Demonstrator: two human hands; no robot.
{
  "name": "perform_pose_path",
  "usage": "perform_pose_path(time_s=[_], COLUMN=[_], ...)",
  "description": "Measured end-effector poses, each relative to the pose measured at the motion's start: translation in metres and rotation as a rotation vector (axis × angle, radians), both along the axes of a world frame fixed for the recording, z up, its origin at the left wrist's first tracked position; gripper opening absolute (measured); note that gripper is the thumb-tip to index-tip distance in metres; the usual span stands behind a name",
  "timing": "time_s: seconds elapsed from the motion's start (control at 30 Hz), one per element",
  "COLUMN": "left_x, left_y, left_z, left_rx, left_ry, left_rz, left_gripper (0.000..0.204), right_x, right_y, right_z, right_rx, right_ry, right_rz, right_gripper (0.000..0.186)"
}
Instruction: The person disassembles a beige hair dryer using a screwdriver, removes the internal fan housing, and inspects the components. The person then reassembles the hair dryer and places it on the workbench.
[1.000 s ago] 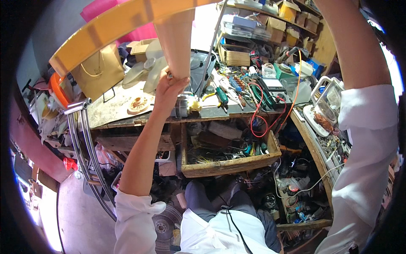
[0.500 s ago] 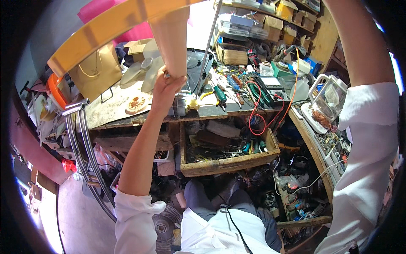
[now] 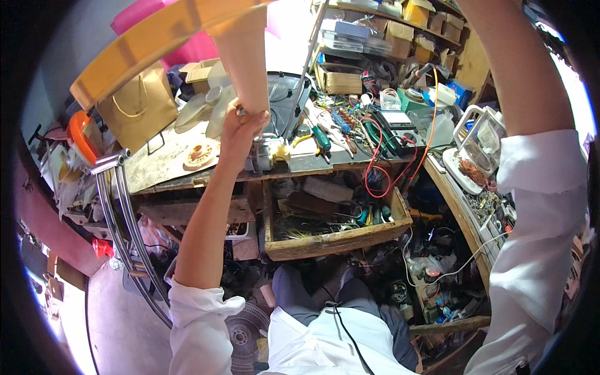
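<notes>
My left hand (image 3: 244,127) is raised over the bench, its fingers closed round the lower end of a pale, tapering plastic stem (image 3: 244,65). The stem's wide top meets a large curved orange band (image 3: 147,47), which runs off the upper edge, so the whole object's kind does not show. My right forearm (image 3: 531,75) reaches up past the top right edge, with the hand out of sight. Just below my left hand, a small metal motor-like part (image 3: 262,154) with a yellowish end stands on the bench. A round cream plastic part (image 3: 201,154) lies to its left.
An open wooden drawer (image 3: 334,245) of tools juts out below the bench. Green-handled pliers (image 3: 322,139), a multimeter (image 3: 395,123) and red leads (image 3: 370,182) lie at centre right. Chrome tubes (image 3: 122,219) stand at left, and a fan (image 3: 242,336) is below.
The stem and my left hand have shifted slightly left in the picture, along with much of the bench. My right forearm has also moved a little left. The left grip stays the same.
</notes>
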State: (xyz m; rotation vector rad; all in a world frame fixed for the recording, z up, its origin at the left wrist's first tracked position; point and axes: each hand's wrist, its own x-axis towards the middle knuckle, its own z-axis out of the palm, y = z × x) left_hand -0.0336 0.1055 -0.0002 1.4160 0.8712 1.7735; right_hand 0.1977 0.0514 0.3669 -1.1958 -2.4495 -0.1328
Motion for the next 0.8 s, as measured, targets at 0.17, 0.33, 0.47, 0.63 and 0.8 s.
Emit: perform_pose_path(time_s=[0.17,0.33,0.47,0.63,0.8], left_x=[-0.008,0.003,-0.001,-0.005,-0.009], left_y=[-0.001,-0.004,0.000,0.001,0.004], left_z=[-0.001,0.001,0.001,-0.005,-0.008], left_rx=[-0.013,0.007,0.021,-0.002,-0.010], left_ry=[0.094,-0.018,-0.012,-0.004,0.093], left_rz=[-0.015,0.003,-0.023,0.018,-0.011], left_gripper=[0.068,0.059,0.060,0.060,0.062], right_x=[-0.010,-0.007,-0.008,-0.012,0.004], right_y=[-0.028,-0.013,0.032,0.021,0.066], right_z=[-0.016,-0.008,-0.021,-0.054,-0.062], right_rx=[-0.092,0.017,-0.073,0.023,-0.112], right_ry=[0.196,0.013,0.330,0.507,0.783], right_rz=[0.130,0.119,0.369,0.298,0.551], right_gripper=[0.035,0.031,0.035,0.049,0.039])
